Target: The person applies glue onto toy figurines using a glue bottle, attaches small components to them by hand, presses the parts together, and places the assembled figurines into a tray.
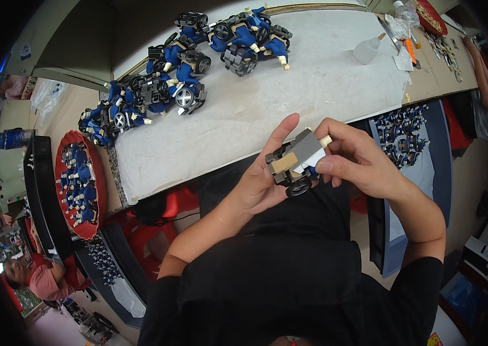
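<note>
My hands hold a small wheeled toy (298,158) over the near edge of the table, above my lap. It has a grey top, a tan panel, white and blue parts, a cream peg-like end and a black wheel underneath. My left hand (257,183) cradles its left side, thumb stretched upward and the other fingers partly hidden beneath. On the other side, my right hand (359,158) grips the toy between thumb and fingers, near the cream end. Similar blue and black wheeled toys (183,72) lie heaped at the far left of the table.
A white-covered table (313,81) spans the front. At its far right stand a squeeze bottle (366,49) and an orange-handled tool (410,51). A red tray (97,190) of blue parts sits left; a blue-grey bin (441,173) with more stands right. Other people sit at both sides.
</note>
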{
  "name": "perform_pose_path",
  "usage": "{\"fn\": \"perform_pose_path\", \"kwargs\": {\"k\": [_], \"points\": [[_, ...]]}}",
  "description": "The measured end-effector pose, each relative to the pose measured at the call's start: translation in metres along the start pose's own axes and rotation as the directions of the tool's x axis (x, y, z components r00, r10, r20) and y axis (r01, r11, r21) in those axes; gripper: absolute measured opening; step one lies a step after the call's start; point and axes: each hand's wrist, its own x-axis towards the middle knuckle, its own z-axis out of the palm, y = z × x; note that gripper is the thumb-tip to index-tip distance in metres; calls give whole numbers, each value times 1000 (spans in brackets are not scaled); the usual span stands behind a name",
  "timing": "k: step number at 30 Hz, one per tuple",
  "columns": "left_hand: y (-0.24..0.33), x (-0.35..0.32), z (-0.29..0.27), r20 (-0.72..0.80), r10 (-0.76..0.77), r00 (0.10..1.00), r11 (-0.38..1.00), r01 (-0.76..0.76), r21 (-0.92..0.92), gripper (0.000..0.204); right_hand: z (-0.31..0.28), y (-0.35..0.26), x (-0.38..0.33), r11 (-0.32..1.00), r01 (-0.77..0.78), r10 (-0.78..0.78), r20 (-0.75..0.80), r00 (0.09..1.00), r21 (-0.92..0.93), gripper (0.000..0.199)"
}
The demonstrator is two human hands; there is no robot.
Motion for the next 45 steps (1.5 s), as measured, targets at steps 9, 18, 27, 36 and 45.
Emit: {"fn": "perform_pose_path", "kwargs": {"k": [9, 18, 27, 36, 45], "points": [[11, 1, 1, 15, 79, 997, 886, -77, 458, 87, -7, 9, -6, 1000, -7, 7, -14, 1000, -5, 25], [24, -1, -12, 177, -19, 984, 692, -115, 713, 80, 1, 14, -4, 984, -125, 126, -2, 992, -126, 39], [24, 0, -7, 212, -152, 965, 376, -142, 916, 69, 7, 55, -24, 978, 84, -109, -123, 987, -192, 41], [-27, 12, -10, 361, -206, 909, 469, -232, 852, 87, 21, 76, -92, 993, 115, -122, -351, 928, -40, 40], [-41, 55, 6, 120, -126, 985, 511, -39, 858, 80, -122, 137, -133, 954, 287, -176, -933, 313, -83, 28]]}}
